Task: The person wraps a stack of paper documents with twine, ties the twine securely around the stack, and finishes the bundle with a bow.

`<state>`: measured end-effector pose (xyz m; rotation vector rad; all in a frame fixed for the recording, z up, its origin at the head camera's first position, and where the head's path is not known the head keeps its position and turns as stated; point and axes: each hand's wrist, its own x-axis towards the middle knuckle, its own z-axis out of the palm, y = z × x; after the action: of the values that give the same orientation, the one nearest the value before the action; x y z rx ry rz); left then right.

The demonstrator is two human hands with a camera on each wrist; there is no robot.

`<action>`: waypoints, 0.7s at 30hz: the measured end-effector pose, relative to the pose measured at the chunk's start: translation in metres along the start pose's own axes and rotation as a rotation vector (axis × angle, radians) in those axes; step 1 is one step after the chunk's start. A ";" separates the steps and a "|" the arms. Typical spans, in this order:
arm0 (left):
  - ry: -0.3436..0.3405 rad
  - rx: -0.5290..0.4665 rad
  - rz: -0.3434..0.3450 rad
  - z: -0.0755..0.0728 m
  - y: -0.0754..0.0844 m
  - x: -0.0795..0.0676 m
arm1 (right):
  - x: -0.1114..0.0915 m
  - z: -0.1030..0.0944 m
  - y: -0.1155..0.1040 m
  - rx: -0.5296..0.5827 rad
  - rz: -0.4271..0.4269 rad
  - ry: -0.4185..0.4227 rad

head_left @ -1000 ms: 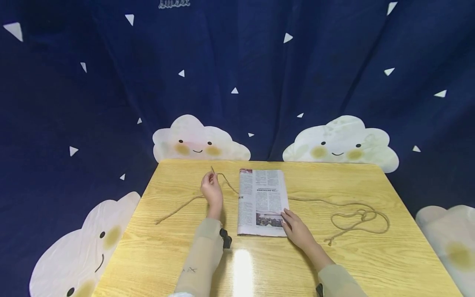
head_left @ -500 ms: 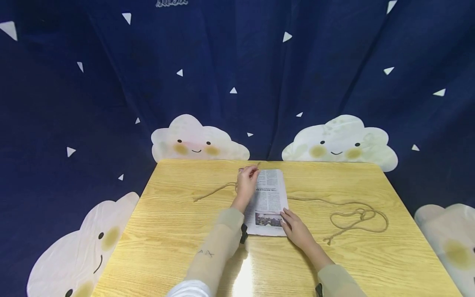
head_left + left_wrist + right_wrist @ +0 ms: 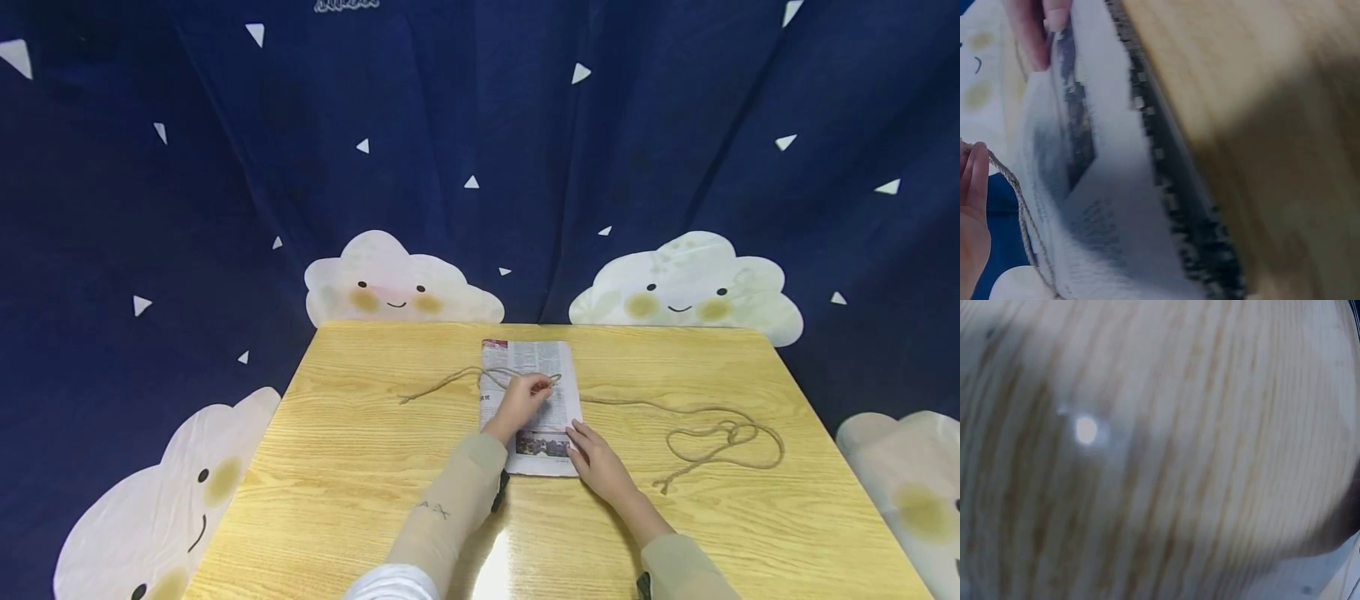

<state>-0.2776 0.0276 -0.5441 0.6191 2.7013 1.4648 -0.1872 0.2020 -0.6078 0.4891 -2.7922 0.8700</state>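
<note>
A folded newspaper stack [image 3: 564, 410] lies on the wooden table in the head view. My left hand [image 3: 521, 403] is over its middle, pinching one end of a length of twine [image 3: 639, 403]. From those fingers the twine runs left across the paper. A second strand sticks out past the left edge, and more twine emerges from the right side. In the left wrist view the twine [image 3: 1023, 215] hangs from my left fingertips. My right hand [image 3: 604, 468] rests on the newspaper's lower right edge, fingers extended. The right wrist view is mostly blurred table.
The wooden table [image 3: 345, 483] extends around the newspaper on all sides. A loose loop of twine lies on its right half, ending in a knotted tip. Behind stands a dark blue curtain [image 3: 420, 167] with white triangles and smiling clouds.
My left hand has carried the twine end from left of the newspaper rightward over it, then down toward its middle. The left strand has been drawn to the right. My right hand has stayed put.
</note>
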 end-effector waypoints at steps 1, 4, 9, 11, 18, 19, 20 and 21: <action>-0.004 -0.001 -0.010 0.001 -0.001 -0.001 | 0.000 0.000 0.000 0.004 -0.002 0.003; -0.003 0.010 -0.018 0.004 -0.005 -0.005 | 0.000 0.000 0.001 0.008 -0.006 0.009; -0.007 0.031 0.002 0.008 -0.011 -0.012 | 0.000 0.001 0.001 0.001 -0.019 0.018; -0.027 0.039 -0.010 0.009 -0.012 -0.014 | 0.000 0.001 0.001 0.001 -0.023 0.020; -0.067 0.034 -0.052 0.010 -0.018 -0.021 | 0.000 0.000 0.001 0.009 -0.007 0.007; -0.036 0.038 -0.045 0.010 -0.021 -0.021 | 0.000 0.001 0.001 0.010 -0.007 0.007; 0.012 0.044 -0.040 0.010 -0.024 -0.021 | 0.000 0.001 0.001 0.010 -0.008 0.007; 0.075 0.062 -0.036 0.009 -0.027 -0.021 | 0.000 0.001 0.001 0.012 -0.006 0.006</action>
<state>-0.2653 0.0140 -0.5747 0.5254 2.8084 1.4295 -0.1872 0.2022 -0.6093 0.4956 -2.7799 0.8862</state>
